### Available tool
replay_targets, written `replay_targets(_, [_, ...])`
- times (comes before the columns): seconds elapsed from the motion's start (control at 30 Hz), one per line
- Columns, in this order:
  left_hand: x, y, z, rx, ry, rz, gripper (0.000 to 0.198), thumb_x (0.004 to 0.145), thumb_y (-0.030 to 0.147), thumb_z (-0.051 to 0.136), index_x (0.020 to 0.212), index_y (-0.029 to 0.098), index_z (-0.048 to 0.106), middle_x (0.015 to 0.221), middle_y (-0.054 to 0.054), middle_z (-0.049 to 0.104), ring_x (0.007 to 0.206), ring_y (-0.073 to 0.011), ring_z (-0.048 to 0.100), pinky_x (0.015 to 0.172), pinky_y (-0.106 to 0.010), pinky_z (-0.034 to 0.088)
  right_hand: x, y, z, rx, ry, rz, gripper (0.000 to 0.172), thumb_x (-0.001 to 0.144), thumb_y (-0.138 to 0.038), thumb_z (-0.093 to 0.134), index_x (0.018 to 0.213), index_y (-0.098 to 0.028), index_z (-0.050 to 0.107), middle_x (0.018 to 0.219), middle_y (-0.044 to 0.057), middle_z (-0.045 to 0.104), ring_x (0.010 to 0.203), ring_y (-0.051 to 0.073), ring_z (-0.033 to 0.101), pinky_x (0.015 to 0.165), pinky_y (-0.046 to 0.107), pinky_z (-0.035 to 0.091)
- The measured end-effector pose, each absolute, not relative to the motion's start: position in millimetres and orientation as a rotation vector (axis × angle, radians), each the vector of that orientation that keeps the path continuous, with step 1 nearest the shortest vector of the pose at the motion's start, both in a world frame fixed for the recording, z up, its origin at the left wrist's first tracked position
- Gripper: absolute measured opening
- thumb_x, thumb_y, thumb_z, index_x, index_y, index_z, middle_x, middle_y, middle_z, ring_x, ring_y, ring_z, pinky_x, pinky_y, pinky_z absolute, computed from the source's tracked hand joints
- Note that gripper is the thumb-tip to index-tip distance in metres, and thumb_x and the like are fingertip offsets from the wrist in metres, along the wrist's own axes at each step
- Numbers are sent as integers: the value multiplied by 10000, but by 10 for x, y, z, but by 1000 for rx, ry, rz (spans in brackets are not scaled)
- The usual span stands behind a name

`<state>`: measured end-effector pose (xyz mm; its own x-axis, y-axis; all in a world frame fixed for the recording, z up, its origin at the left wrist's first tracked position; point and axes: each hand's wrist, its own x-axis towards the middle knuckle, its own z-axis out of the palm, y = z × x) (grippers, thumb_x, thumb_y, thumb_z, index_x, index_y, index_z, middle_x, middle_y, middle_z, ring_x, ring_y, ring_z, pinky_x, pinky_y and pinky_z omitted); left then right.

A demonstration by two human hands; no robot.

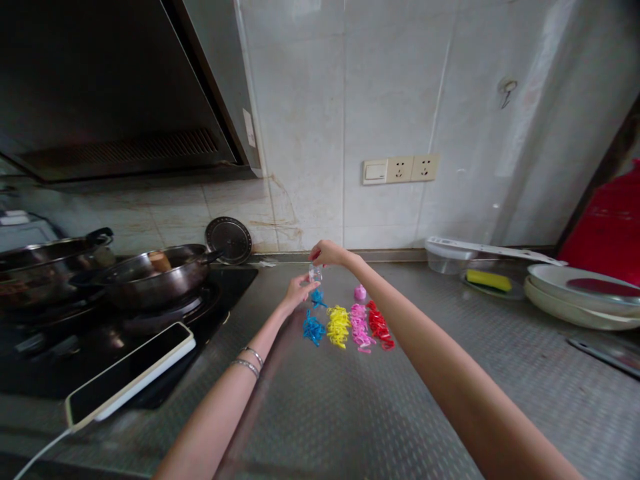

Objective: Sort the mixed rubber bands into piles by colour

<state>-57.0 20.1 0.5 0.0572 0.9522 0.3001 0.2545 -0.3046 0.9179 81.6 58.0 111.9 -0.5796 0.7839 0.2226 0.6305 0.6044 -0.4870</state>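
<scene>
A small clear container [315, 273] is held up over the metal counter [320, 413]. My left hand [299, 291] grips it from the left and below. The fingers of my right hand [327, 253] are closed at its top; whether they pinch anything else is too small to tell. Just beneath lies a small blue bunch [318, 298]. In a row nearer me are piles of small bands: blue [313, 327], yellow [339, 327], pink [361, 328] and red [380, 325], the last partly beside my right forearm. A small pink object [360, 292] stands behind the pink pile.
On the left, pans [160, 277] sit on the black stove [165, 387], with a cabled phone [130, 373] at its edge. A round dark lid [229, 240] leans on the wall. To the right are a plastic tub [447, 257], a yellow sponge [489, 280] and stacked dishes [575, 310].
</scene>
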Motion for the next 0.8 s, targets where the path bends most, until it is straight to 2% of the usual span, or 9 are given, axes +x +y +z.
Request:
replay_targets(0.17, [-570,196,24,1607,1213,1270,450,584,393,649,928,104,622,490,39,506,316,-17,296,344,-178,196,900,608,964,-1147,-2158,522,294,639,-164,549,910,-105,646,797,43,657,535,80,549,493,150,422])
replay_targets(0.37, [-597,240,-6,1579,1179,1269,474,590,387,659,953,87,614,417,51,464,317,-27,302,352,-182,210,963,542,565,-1126,-2062,496,385,649,-306,578,989,-129,618,949,47,637,808,153,579,698,221,443])
replay_targets(0.43, [-612,257,-24,1592,1181,1268,479,588,388,663,949,79,610,401,55,451,318,-29,302,356,-182,215,950,502,479,-1125,-2061,497,414,642,-352,589,997,-140,613,962,48,633,838,161,574,722,230,433])
replay_targets(0.67, [-621,259,9,1671,1219,1211,478,585,417,659,907,70,593,383,67,424,326,-39,320,368,-182,236,890,404,418,-1149,-2004,442,388,619,-370,608,920,-127,640,803,44,650,713,148,572,622,203,408])
replay_targets(0.8, [-659,243,91,1769,1279,1032,520,608,419,636,996,80,564,429,50,467,355,-57,377,373,-180,256,898,393,405,-1150,-2011,423,349,606,-379,613,847,-129,648,704,18,635,671,142,561,582,195,390])
